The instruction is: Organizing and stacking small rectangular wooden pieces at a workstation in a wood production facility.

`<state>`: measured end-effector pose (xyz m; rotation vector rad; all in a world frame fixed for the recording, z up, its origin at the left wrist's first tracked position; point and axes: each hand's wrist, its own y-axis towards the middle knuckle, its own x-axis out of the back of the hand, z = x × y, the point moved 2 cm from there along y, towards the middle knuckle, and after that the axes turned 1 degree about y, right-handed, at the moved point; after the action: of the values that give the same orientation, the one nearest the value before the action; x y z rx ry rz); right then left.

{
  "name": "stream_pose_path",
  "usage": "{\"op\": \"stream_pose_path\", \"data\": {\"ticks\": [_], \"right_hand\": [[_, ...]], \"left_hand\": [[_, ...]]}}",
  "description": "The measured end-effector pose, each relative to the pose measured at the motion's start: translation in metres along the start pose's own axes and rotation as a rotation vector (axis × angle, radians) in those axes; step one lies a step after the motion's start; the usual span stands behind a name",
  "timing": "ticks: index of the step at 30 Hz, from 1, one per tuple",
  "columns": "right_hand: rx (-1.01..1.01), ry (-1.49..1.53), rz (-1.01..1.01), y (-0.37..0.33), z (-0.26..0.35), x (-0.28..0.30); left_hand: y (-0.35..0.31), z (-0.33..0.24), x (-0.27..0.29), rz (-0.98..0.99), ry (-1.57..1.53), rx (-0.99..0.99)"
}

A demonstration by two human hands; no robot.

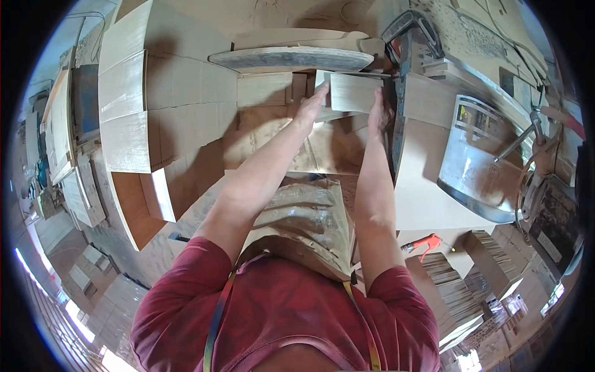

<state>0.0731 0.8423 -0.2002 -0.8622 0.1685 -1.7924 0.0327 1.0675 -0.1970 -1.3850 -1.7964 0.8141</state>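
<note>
Both arms reach forward over an open cardboard box (313, 146). Between my hands is a small stack of pale, flat rectangular boards (356, 93), at the far right of the box. My left hand (312, 105) lies against the left edge of the boards, fingers pointing away from me. At their right edge is my right hand (380, 115), its thumb up and its other fingers partly hidden in shadow. More pale boards (265, 90) lie in the box left of my hands. How far down the held stack reaches is hidden.
A long curved board (291, 59) crosses behind the box. Large cardboard cartons (186, 105) stand at left. To the right are a machine with a shiny metal guard (477, 155), a black clamp (414, 31), a red air blow gun (427, 244) and stacked thin boards (446, 288).
</note>
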Motion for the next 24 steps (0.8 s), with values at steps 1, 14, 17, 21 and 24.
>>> {"op": "stream_pose_path", "data": {"ticks": [1, 14, 17, 21, 24], "right_hand": [[-0.007, -0.002, 0.005, -0.010, -0.002, 0.001], [-0.025, -0.385, 0.119, -0.019, 0.016, -0.002], [-0.160, -0.285, 0.151, -0.023, 0.013, 0.004], [-0.264, -0.102, 0.200, -0.046, 0.004, 0.015], [-0.298, 0.017, 0.199, -0.068, 0.004, 0.023]], "left_hand": [[0.007, 0.010, 0.001, 0.001, 0.039, -0.015], [-0.028, -0.013, 0.033, 0.428, -0.013, -0.054], [-0.033, -0.016, 0.024, 0.429, 0.070, -0.106], [-0.052, -0.012, 0.038, 0.464, 0.267, 0.015], [-0.062, -0.015, 0.044, 0.478, 0.313, 0.017]]}}
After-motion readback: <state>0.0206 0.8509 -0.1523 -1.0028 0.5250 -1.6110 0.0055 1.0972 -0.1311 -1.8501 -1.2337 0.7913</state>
